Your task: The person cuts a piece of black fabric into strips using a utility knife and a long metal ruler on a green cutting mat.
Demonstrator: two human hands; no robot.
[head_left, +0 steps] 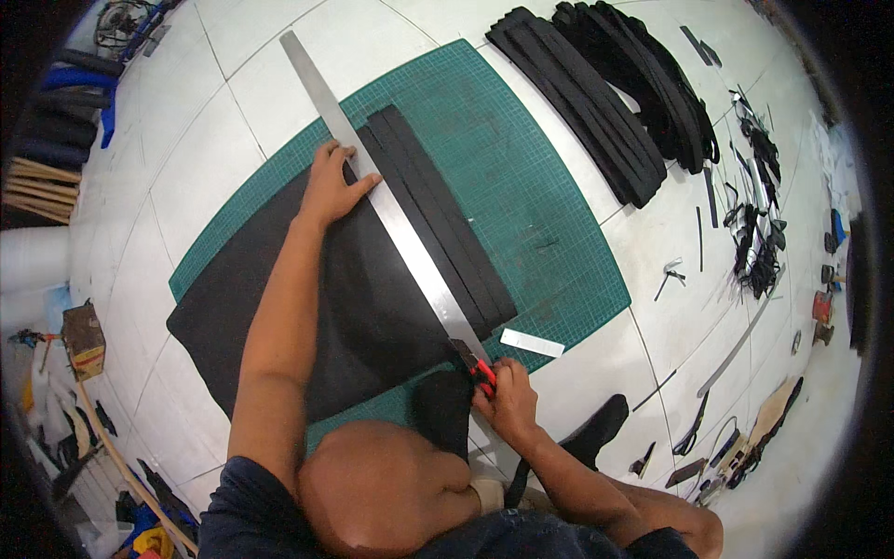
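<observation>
A long steel ruler [416,253] lies slantwise over a black sheet of material [372,307] on a green cutting mat [531,177]. My left hand [333,186] presses on the ruler's upper half, thumb and fingers spread apart. Near the ruler's lower end, my right hand [510,401] is closed around a red and black utility knife [483,375]. The knife's tip is at the ruler, by the sheet's near edge. Several black strips [433,214] lie side by side along the ruler's right side. The ruler's lowest part is partly hidden by my right hand.
A small white bar [532,343] rests on the mat's near right edge. Bundles of black strips [582,107] lie on the tiled floor at the far right. Scraps [756,205] and tools [736,447] are scattered farther right. My feet [596,433] and bent knee are close to the mat.
</observation>
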